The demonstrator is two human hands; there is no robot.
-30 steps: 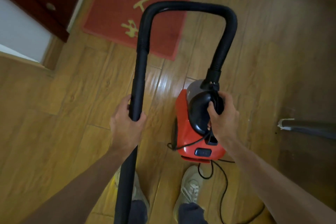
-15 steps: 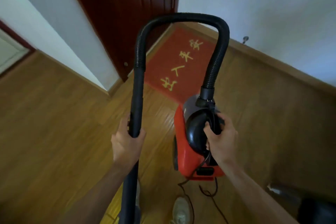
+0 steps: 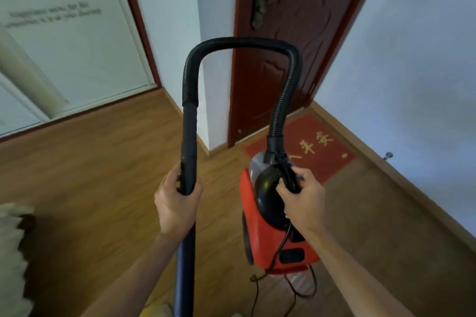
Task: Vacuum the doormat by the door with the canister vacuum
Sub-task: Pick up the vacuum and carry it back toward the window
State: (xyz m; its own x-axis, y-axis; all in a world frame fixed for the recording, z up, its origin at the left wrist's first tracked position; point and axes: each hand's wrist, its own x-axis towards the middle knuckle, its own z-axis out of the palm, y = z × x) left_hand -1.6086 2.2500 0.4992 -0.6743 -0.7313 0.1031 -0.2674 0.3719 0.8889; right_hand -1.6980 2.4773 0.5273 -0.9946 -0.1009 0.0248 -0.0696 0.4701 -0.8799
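Since half a second ago the view has lifted: more of the door shows, up to its lever, and a frosted glass panel point(image 3: 77, 46) has come in at far left, while both hands keep their grips. That panel bears grey lettering ending in "PPY"; the first letters and the small lines beneath are too blurred to read. Below it, at the left edge, sits something pale and fluffy point(image 3: 10, 252) on the brown wooden floor point(image 3: 90, 175).

Next, the left hand point(image 3: 176, 204) is curled fully round the dark wand point(image 3: 189, 136), which stands nearly upright. From the wand's top a black ribbed hose point(image 3: 244, 42) arches over to the right and down into the red canister vacuum point(image 3: 253, 226). Behind the arch stand a white wall corner and the dark red door point(image 3: 296, 20) with its brass lever point(image 3: 260, 0).

The right hand point(image 3: 305, 201) is wrapped round the black carry handle point(image 3: 268, 193) on top of the canister, with a black cord point(image 3: 306, 288) trailing beneath. Just beyond the canister, before the door, lies the red doormat point(image 3: 329, 159); its gold Chinese characters are partly hidden. Rightmost, a white wall point(image 3: 412, 59) carries a small doorstop point(image 3: 388, 155) above the skirting.
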